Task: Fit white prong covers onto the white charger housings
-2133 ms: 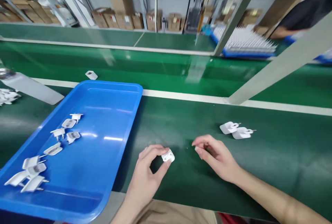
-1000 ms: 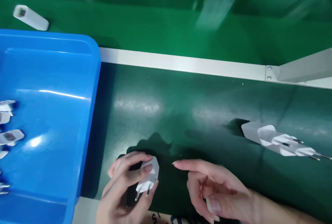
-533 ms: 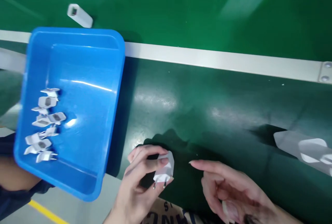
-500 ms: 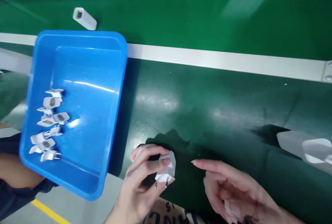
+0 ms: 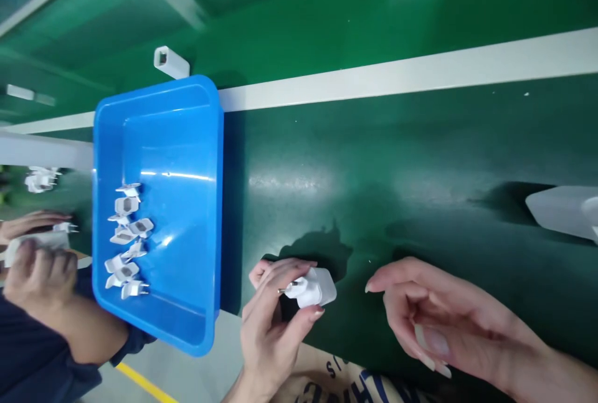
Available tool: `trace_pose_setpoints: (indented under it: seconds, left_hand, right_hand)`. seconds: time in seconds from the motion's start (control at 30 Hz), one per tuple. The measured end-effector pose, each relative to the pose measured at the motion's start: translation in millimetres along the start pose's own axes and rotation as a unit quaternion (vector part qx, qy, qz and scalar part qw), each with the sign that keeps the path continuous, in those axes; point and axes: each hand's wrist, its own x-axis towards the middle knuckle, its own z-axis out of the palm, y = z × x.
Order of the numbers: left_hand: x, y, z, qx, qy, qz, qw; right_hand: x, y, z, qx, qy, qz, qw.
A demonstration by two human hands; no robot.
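Observation:
Near the table's front edge, my left hand (image 5: 267, 328) grips a white power plug (image 5: 321, 286) between thumb and fingers. Its body points right and its metal pins point left towards the fingers. My right hand (image 5: 451, 328) is held to the right of it, apart from the plug, with the index finger reaching left and the other fingers loosely curled; nothing shows in it. Left of my hands stands a blue tray (image 5: 189, 203), with several white plug pieces (image 5: 127, 206) lying along its left side.
A white hollow block (image 5: 172, 63) lies behind the tray. A white strip (image 5: 374, 85) crosses the green table (image 5: 355, 147). At right is a white object (image 5: 560, 210). At far left, a co-worker's hands (image 5: 44, 272) hold a white item, near a pile of white plugs (image 5: 41, 179).
The plug has turned in my left hand: its pins pointed towards me before and now point left. The view has tilted and shifted, bringing the co-worker's hands into sight.

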Motion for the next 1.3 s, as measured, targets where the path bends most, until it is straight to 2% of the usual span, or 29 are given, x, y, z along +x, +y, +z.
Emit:
trace_pose_setpoints:
  seconds: [0.1,0.17,0.27,0.3,0.37,0.43,0.57,0.67,0.8,0.87,0.9,1.03,1.07,1.1,1.17,1.2,1.23,1.3]
  left_hand:
    - [-3,4,0.8,-0.021,0.032,-0.024,0.999]
    - [-2,10,2.8,-0.081,0.062,-0.048,0.994]
    - [3,20,8.5,-0.188,0.056,-0.039,0.980]
    - [6,23,11.0,-0.205,0.030,-0.021,0.978]
    - [13,26,16.6,-0.207,-0.038,0.030,0.977]
    - [20,27,23.0,-0.183,-0.102,0.074,0.975]
    - [30,30,34.0,-0.102,-0.185,0.131,0.969]
    - [34,31,37.3,-0.064,-0.184,0.153,0.969]
    - [33,30,39.2,-0.064,-0.159,0.148,0.974]
    - [31,29,40.9,-0.075,-0.151,0.145,0.975]
    - [30,28,42.0,-0.078,-0.143,0.145,0.976]
    - [27,28,45.5,-0.060,-0.117,0.151,0.980]
    - [27,28,46.0,-0.056,-0.117,0.153,0.980]
    - [27,28,46.2,-0.054,-0.118,0.157,0.979]
    - [28,28,46.3,-0.058,-0.119,0.166,0.977]
    - [28,29,46.3,-0.058,-0.117,0.168,0.977]
    - [29,29,46.3,-0.057,-0.114,0.169,0.977]
    - [30,29,46.6,-0.055,-0.111,0.170,0.978]
  right_hand:
    - [1,0,0,-0.005,-0.004,-0.008,1.000]
    - [1,1,2,-0.018,-0.009,-0.016,1.000]
    - [-2,1,5,-0.109,0.025,-0.091,0.990]
    - [-4,1,6,-0.159,0.054,-0.139,0.976]
    - [-6,-2,7,-0.257,0.108,-0.243,0.929]
    - [-8,-8,7,-0.336,0.129,-0.308,0.881]
    - [-5,-17,4,-0.457,0.093,-0.298,0.833]
    - [-2,-17,2,-0.489,0.081,-0.306,0.813]
    - [-1,-14,1,-0.468,0.089,-0.284,0.832]
    - [-1,-12,1,-0.471,0.103,-0.280,0.830]
    - [-1,-11,1,-0.486,0.111,-0.296,0.815]
    - [-2,-8,2,-0.581,0.113,-0.396,0.702]
    - [-2,-8,3,-0.588,0.111,-0.398,0.696]
    - [-2,-8,3,-0.581,0.109,-0.388,0.707]
    - [-3,-8,3,-0.546,0.114,-0.358,0.749]
    - [-3,-8,3,-0.537,0.116,-0.353,0.757]
    - [-2,-8,3,-0.539,0.119,-0.356,0.754]
    - [-2,-8,3,-0.574,0.122,-0.386,0.712]
